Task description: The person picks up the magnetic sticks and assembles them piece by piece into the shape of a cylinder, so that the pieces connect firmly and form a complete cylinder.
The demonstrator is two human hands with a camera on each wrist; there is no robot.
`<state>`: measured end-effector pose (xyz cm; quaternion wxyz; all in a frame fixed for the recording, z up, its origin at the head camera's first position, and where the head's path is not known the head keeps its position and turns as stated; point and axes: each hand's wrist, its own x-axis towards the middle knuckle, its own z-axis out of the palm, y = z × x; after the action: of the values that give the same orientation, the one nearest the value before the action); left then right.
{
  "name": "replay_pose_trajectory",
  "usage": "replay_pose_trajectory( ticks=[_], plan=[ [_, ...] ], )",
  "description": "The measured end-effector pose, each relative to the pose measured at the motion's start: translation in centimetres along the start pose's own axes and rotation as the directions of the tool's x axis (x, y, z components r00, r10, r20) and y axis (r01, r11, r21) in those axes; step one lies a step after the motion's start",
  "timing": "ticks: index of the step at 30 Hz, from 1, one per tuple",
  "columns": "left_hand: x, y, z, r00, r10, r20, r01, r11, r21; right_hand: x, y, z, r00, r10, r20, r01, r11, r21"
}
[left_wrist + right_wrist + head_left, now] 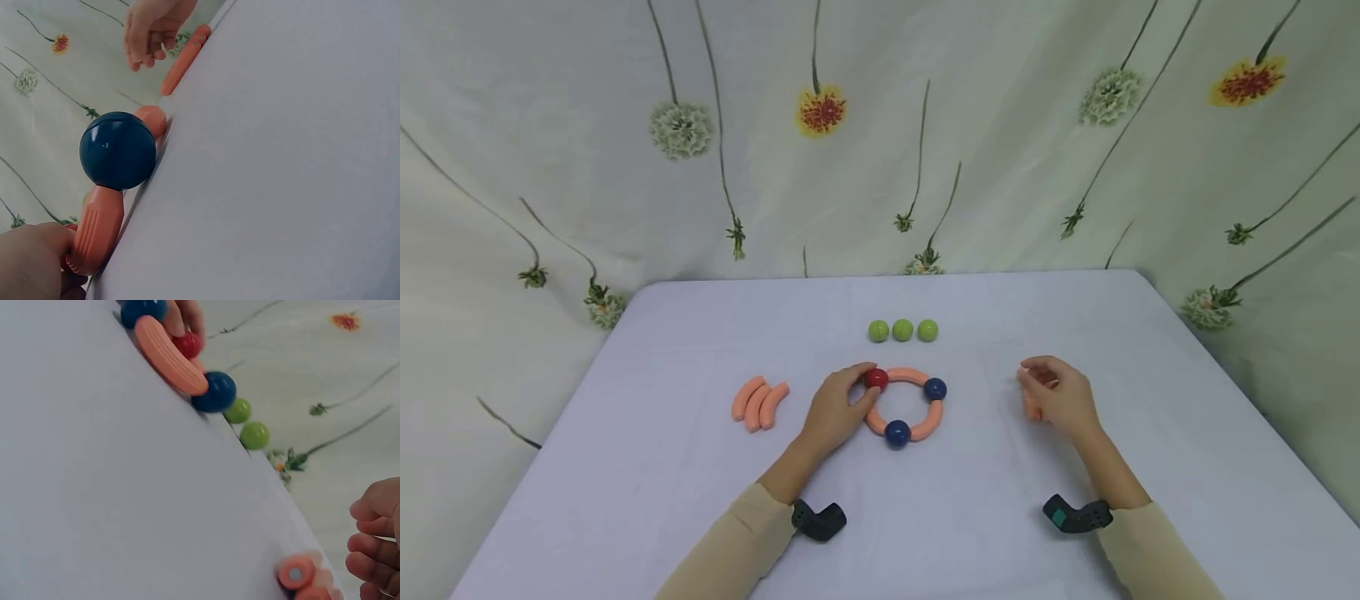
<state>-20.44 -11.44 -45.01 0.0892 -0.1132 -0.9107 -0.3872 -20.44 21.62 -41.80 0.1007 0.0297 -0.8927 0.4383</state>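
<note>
A ring of curved orange pieces and balls lies on the white table. My left hand (837,408) pinches the red ball (877,379) at the ring's upper left between thumb and fingers. One blue ball (897,433) sits at the front of the ring and another blue ball (935,389) at its right, with an orange curved piece (928,423) joining them. Over to the right, my right hand (1062,398) hovers above a group of orange pieces (1032,407), partly hidden beneath it. In the right wrist view its fingers (375,550) are loosely bent around nothing.
Three green balls (902,330) stand in a row behind the ring. Left of the left hand lie three more orange curved pieces (760,403) side by side. A flower-patterned cloth (880,183) hangs behind the table's far edge.
</note>
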Motion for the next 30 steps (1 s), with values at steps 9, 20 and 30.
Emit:
replay_pose_trajectory(
  ticks=[9, 20, 30],
  plan=[
    [0.0, -0.2, 0.3, 1.0, 0.01, 0.003, -0.01, 1.0, -0.012, -0.5, 3.7, -2.8, 0.981, 0.165, -0.099, -0.175, 0.98, -0.097],
    [0.0, -0.2, 0.3, 1.0, 0.001, -0.002, -0.001, 1.0, -0.013, -0.5, 4.3, -2.7, 0.982, 0.186, -0.034, -0.189, 0.967, -0.17],
    [-0.1, -0.2, 0.0, 1.0, 0.004, -0.003, -0.004, 1.0, -0.013, -0.7, 3.2, -2.8, 0.98, 0.198, -0.002, -0.193, 0.957, -0.215]
  ],
)
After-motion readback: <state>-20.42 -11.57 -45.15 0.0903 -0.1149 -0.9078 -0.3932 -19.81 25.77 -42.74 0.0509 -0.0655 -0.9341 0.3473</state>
